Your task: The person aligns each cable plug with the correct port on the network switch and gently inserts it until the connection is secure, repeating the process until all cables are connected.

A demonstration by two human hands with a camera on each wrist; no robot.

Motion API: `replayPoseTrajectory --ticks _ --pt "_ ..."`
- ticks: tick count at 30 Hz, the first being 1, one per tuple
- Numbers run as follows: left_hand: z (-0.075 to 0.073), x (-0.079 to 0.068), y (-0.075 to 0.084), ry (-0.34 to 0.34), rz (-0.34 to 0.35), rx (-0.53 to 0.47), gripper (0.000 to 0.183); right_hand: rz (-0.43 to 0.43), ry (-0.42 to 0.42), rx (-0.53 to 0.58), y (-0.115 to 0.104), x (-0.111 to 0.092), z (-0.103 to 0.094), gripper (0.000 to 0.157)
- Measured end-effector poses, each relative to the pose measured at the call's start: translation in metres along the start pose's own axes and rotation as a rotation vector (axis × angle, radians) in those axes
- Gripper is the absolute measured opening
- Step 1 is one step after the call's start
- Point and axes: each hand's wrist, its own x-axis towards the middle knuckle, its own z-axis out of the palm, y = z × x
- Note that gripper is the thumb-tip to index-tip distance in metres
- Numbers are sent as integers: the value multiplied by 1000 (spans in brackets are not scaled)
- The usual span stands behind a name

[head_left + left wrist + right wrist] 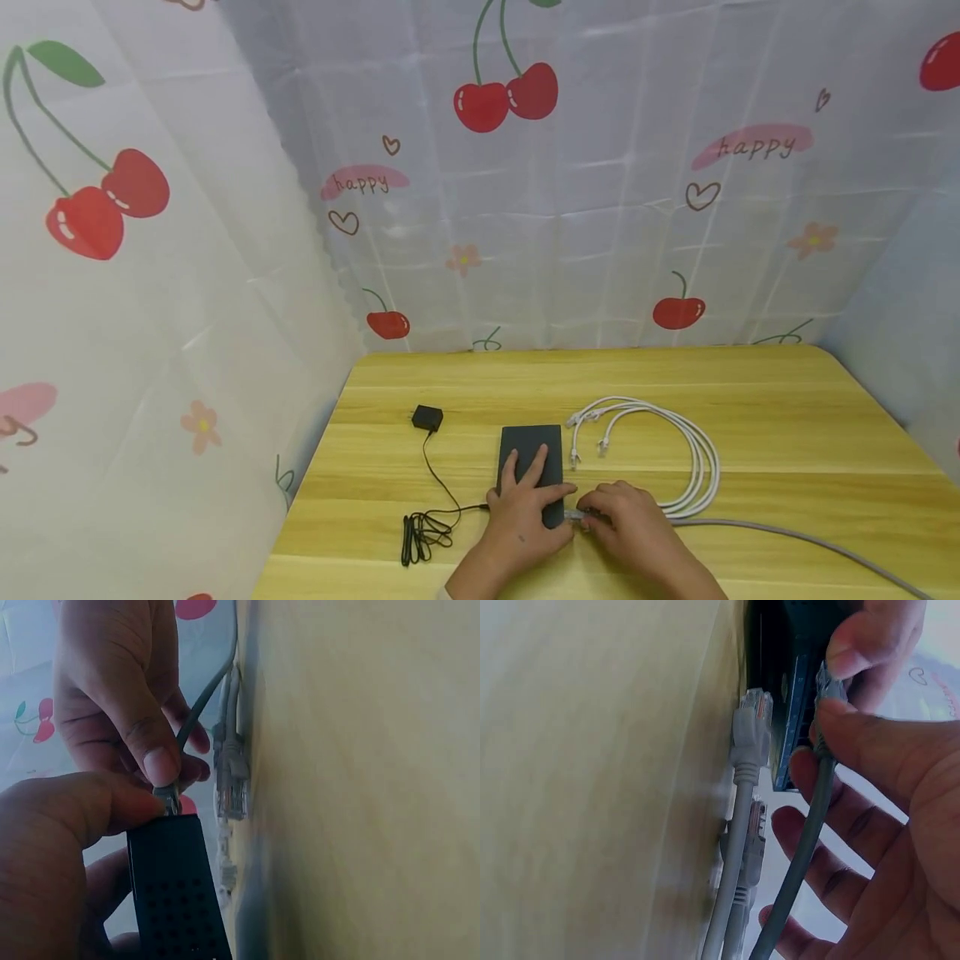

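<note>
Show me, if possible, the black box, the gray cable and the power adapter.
Black box (pixel 552 467), head view: its flat top.
Gray cable (pixel 801 844), right wrist view: its cord's visible length.
Power adapter (pixel 427 418), head view: its black body.

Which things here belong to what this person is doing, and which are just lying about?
Belongs to the job:
black box, under the left hand
grey cable, plug pinched by the right hand
probably the black adapter, cord running to the box

Seemingly just lying about:
white cables, in neither hand
</note>
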Motion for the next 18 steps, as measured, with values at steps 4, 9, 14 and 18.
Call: replayPoseTrajectory --ticks 4,9,14,18 --pt "-1 0 -2 -15 18 4 30 13 -21 34 1 0 0 16" --pt "-1 1 -3 -31 18 20 24 9 -27 62 1 0 -1 16" --pt "-1 1 -2 -44 22 30 28 -5 -37 85 2 0 -2 16" --pt "-1 2 -2 -53 14 44 28 -30 -54 111 3 0 -4 16"
